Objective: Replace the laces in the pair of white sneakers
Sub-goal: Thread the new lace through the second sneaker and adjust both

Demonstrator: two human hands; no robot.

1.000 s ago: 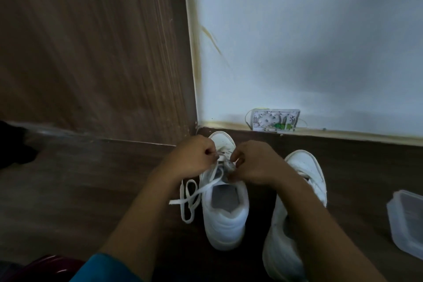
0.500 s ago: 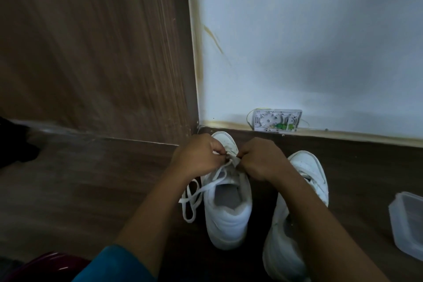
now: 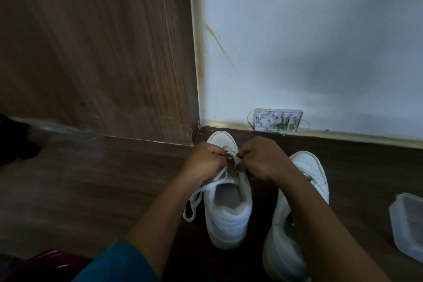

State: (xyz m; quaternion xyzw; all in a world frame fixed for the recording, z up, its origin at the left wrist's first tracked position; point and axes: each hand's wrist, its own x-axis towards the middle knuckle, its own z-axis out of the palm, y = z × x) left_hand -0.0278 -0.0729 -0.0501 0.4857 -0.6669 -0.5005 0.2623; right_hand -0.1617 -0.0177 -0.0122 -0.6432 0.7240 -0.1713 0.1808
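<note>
Left hand (image 3: 206,160), right hand (image 3: 259,159) on lace (image 3: 214,183)

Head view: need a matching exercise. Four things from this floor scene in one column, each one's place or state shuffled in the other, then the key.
Column A
1. left-side sneaker
2. right-side sneaker
3. clear container
4. wall box

Column B
a. at the foot of the white wall
b. left hand and right hand pinch its lace
c. on the floor, at the view's right edge
d. partly hidden under the right forearm

Pairs: 1-b; 2-d; 3-c; 4-a
</note>
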